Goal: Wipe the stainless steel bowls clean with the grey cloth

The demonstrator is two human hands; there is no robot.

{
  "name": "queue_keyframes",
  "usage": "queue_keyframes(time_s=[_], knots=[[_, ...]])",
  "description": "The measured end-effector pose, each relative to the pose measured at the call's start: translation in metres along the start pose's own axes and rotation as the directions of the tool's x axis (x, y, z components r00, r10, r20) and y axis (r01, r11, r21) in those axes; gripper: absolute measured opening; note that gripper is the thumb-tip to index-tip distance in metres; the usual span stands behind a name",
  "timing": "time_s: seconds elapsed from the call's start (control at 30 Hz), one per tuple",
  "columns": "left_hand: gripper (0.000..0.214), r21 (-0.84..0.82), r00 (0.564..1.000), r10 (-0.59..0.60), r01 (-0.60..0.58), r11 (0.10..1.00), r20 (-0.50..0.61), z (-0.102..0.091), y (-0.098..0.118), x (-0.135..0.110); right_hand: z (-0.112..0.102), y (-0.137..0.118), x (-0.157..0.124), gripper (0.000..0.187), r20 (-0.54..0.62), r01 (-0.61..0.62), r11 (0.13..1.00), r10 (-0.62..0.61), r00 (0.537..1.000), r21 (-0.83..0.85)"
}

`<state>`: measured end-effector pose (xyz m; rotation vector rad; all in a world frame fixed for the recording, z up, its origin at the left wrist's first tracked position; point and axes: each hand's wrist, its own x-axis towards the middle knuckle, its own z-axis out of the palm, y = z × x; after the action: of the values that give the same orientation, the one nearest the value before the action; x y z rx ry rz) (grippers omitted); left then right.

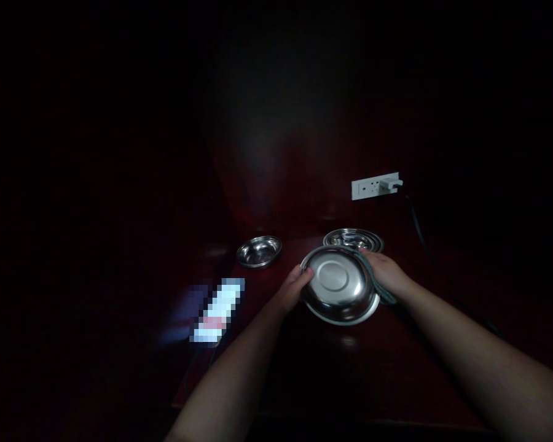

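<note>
The left hand [294,288] is closed on the left rim of a shallow stainless-steel bowl [338,285], its thumb laid over the metal underside and its other fingers mostly hidden behind. The right hand [386,273] is closed around a dark grey-green cloth [380,290], pressing it to the bowl's right edge; how the fingertips sit behind cannot be told.

The bowl is held up above the dark red, glossy bench [341,380], its underside turned to the viewer: smooth, rounded walls, a round flat base marked by a ring, a thin flared rim, and soft highlights on the brushed-looking steel.

Just behind it, partly covered by the bowl and right hand, sits a group of round steel dishes [345,236] with concentric, shiny rims. Farther left stands another shallow steel bowl [258,253], mouth up, with a mirror-like inside. Nearer, on the left, a bright oblong [219,310] is blurred into blocks. On the wall, a white plastic socket plate [366,188] carries a white plug [389,183].
</note>
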<state>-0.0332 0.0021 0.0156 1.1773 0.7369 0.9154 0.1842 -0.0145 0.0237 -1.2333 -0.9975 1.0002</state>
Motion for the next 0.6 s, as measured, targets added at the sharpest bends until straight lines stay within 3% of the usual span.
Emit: queue_keyframes(time_s=[0.33, 0.6], knots=[[0.048, 0.023, 1.000, 0.005, -0.005, 1.000, 0.014, -0.0007, 0.0013, 0.0017, 0.0017, -0.0048, -0.0040, 0.030, -0.037, -0.018, 1.000, 0.018, 0.999, -0.004], [0.045, 0.004, 0.999, 0.036, -0.036, 0.999, 0.017, 0.0024, 0.0047, -0.0020, 0.0003, -0.0037, -0.0020, 0.032, 0.000, 0.009, 1.000, -0.009, 1.000, -0.008]])
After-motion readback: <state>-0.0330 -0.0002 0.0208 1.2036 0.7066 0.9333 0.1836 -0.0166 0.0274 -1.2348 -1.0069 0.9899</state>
